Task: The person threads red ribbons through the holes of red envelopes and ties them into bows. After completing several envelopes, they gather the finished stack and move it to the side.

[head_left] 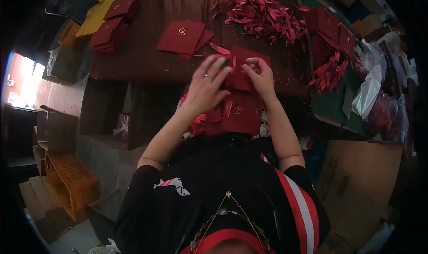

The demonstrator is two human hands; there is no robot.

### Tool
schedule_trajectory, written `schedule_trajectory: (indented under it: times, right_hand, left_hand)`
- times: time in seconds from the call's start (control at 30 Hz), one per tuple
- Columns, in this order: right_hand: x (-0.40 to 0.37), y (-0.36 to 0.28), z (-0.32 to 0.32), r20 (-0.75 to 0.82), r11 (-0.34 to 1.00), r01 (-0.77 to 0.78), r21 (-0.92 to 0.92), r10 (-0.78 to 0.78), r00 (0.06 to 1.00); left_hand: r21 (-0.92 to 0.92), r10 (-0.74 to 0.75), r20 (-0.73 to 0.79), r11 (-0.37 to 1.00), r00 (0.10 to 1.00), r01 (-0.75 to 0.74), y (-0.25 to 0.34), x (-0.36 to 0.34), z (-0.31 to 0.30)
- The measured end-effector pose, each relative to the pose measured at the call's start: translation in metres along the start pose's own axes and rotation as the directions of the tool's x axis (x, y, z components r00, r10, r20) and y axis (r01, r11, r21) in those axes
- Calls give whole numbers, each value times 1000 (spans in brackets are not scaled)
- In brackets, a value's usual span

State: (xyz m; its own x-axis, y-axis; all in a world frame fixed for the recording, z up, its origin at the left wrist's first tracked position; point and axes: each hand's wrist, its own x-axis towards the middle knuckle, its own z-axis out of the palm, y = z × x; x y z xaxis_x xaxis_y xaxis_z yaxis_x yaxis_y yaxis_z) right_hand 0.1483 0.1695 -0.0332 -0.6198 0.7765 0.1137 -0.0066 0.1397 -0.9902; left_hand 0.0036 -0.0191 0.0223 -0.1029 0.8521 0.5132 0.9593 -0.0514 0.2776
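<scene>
A flat dark red piece [240,82], like a small gift bag or card with a ribbon along its left side, lies at the table's front edge under my hands. My left hand [207,82], a ring on one finger, is spread over its left side, fingers apart and slightly blurred. My right hand [261,73] is on its upper right part, thumb and fingertips curled together; what they pinch, if anything, is hidden. Nearer my body, a matching red piece [249,116] with a gold monogram and a ribbon rests at my lap. A pink-red ribbon [219,48] extends beyond the left fingers.
More monogrammed red pieces [182,36] lie ahead on the brown-covered table [147,67]. Stacks [107,34] stand at the left, others [327,26] at the right. A heap of red ribbons [263,15] sits at the back. Cardboard [356,187] and an orange crate [71,182] flank me.
</scene>
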Motion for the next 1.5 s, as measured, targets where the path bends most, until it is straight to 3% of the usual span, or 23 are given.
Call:
schedule_trajectory:
  times: [0.13,0.23,0.33,0.4,0.47,0.53,0.6,0.67,0.7,0.73,0.77,0.8,0.9,0.93,1.0,1.03,1.07,1.13,1.27,1.33,1.43,1.5]
  right_hand:
    - [-11,-28,1,90,976,-156,151,144,985]
    - [-17,-38,-11,110,959,-205,195,186,976]
    - [-9,-38,-25,-67,982,-66,176,79,995]
    - [6,-28,-40,-191,996,89,8,-86,978]
    - [22,-14,-58,-247,971,174,-167,-212,945]
    - [35,-21,-71,-204,860,207,-466,-332,921]
    - [52,-17,-82,-163,797,243,-554,-389,907]
    - [66,-19,-90,-8,531,235,-814,-415,910]
    - [74,-16,-92,57,431,295,-853,-484,873]
    - [81,-14,-95,62,429,300,-852,-486,872]
    - [87,-12,-97,142,297,304,-905,-463,875]
    - [93,-11,-98,218,157,310,-938,-431,876]
    - [105,-15,-97,307,-4,329,-944,-375,875]
    - [107,-17,-96,346,-96,334,-938,-349,871]
    - [106,-22,-95,373,-108,358,-927,-337,865]
    - [104,-24,-94,394,-117,377,-919,-321,861]
    - [102,-24,-91,392,-108,379,-919,-339,855]
    - [87,-27,-82,443,20,501,-865,-437,783]
    - [53,-26,-46,283,361,574,-735,-606,743]
    - [37,-28,-30,138,754,383,-534,-369,919]
    - [16,-32,-9,88,811,481,-334,-482,872]
    - [4,-42,-8,88,841,462,-280,-457,885]
  left_hand:
    - [20,160,170,986,972,-165,4,1,58]
    - [58,210,114,974,971,-218,-1,-2,50]
    - [-30,323,66,946,944,-322,11,-11,11]
    - [-140,398,67,912,915,-386,20,-30,-11]
    - [-227,423,247,900,872,-372,27,-45,-32]
    - [-267,408,322,905,854,-331,25,-63,-28]
    - [-303,387,381,910,840,-282,24,-69,-27]
    - [-341,410,355,894,840,-292,18,-66,-31]
    - [-336,403,245,888,882,-312,13,-59,-33]
    - [-329,389,131,885,912,-331,6,-51,-34]
    - [-252,343,25,911,939,-326,-4,-40,-31]
    - [-183,247,-31,951,969,-248,-14,-22,-38]
    - [125,-82,-197,986,977,108,-62,13,-25]
    - [227,-149,-199,954,969,194,-77,21,-16]
    - [412,-287,-137,854,948,318,-108,26,11]
    - [400,-323,-91,854,942,331,-105,28,14]
    - [388,-356,-44,855,933,344,-101,29,20]
    - [329,-288,-16,903,957,277,-79,30,24]
    - [134,-191,44,974,981,184,-19,25,42]
    - [66,-79,109,995,991,72,-6,25,55]
    - [36,-42,132,999,990,37,6,31,52]
    - [-113,-33,213,992,977,58,-6,41,50]
